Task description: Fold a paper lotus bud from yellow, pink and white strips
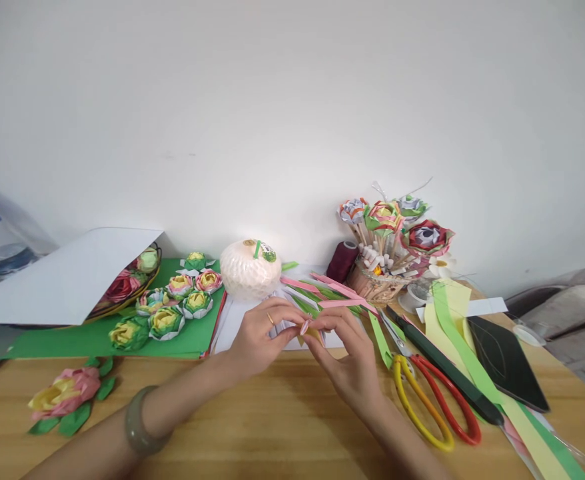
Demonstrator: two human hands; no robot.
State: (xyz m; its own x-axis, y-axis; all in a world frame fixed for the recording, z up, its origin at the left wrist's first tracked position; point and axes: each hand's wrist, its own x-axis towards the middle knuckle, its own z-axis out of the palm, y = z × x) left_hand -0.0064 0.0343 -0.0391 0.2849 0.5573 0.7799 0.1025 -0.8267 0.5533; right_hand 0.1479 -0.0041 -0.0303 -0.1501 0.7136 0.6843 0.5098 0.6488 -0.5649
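Note:
My left hand [265, 333] and my right hand [347, 353] meet above the middle of the wooden table. Between their fingertips they pinch a small folded piece of pink paper [304, 327], partly hidden by the fingers; a bit of yellow shows just below it. Behind the hands lie pink and green paper strips [340, 292] on white sheets. A pink and yellow paper flower [65, 397] with green leaves rests at the left front.
Scissors [422, 400] with yellow and red handles lie right of my right hand, beside a dark green cutter [447, 367]. Several paper flowers [166, 322] sit on green card [72, 343]. A white foam-wrapped ball [250, 270] and a flower-filled basket [380, 283] stand behind.

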